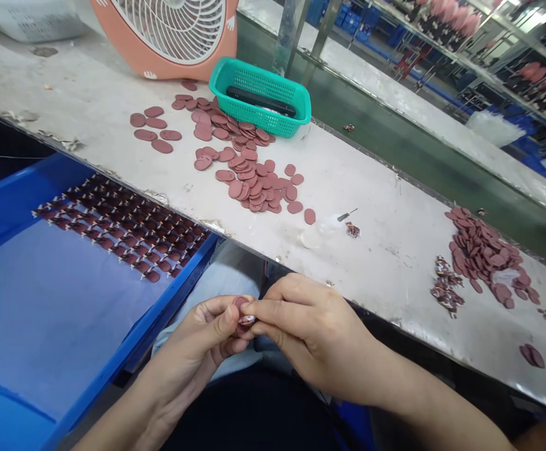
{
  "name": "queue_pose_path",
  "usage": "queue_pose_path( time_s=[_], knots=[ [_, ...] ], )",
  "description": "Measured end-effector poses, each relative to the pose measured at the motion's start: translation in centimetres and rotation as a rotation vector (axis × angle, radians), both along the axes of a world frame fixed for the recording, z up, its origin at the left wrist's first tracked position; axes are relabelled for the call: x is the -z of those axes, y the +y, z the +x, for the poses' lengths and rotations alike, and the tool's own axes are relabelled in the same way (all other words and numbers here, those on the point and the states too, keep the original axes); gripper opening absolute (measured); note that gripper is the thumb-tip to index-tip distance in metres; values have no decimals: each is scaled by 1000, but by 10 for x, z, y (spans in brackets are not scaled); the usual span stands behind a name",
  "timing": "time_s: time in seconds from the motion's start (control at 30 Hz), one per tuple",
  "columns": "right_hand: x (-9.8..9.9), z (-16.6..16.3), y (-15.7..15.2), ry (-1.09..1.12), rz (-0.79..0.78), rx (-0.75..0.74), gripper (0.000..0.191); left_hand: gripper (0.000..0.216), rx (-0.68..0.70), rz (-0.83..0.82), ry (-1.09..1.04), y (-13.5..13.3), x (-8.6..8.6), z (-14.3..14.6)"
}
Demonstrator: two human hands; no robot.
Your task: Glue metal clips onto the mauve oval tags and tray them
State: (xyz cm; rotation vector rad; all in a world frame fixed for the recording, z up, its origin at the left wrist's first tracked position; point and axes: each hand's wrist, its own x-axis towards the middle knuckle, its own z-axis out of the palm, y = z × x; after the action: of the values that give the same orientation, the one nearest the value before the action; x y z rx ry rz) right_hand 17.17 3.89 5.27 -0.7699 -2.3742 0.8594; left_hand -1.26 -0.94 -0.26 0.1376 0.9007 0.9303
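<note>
My left hand pinches a small reddish-brown oval piece between thumb and fingers, just below the table's front edge over my lap. My right hand meets it from the right, fingertips closed on a tiny patterned bit pressed against that piece. A loose pile of the same oval pieces lies on the white table ahead of my hands. More ovals lie apart further left.
A blue bin at left holds rows of finished dark pieces on blue paper. A teal basket and an orange fan stand at the back. Another oval pile and small patterned bits lie at right. A green conveyor belt runs behind.
</note>
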Motion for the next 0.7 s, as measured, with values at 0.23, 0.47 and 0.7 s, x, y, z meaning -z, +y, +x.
queue_pose_path(
  time_s=[0.23, 0.47, 0.7],
  knots=[
    [2, -3, 2, -27, 9, -9, 19, 35, -5, -6, -17, 1, 1, -1],
    [2, -5, 5, -38, 10, -11, 18, 34, -43, -31, -29, 2, 0, -2],
    [1, -6, 8, -60, -7, -44, 18, 34, -49, -43, -11, 1, 0, -4]
  ],
)
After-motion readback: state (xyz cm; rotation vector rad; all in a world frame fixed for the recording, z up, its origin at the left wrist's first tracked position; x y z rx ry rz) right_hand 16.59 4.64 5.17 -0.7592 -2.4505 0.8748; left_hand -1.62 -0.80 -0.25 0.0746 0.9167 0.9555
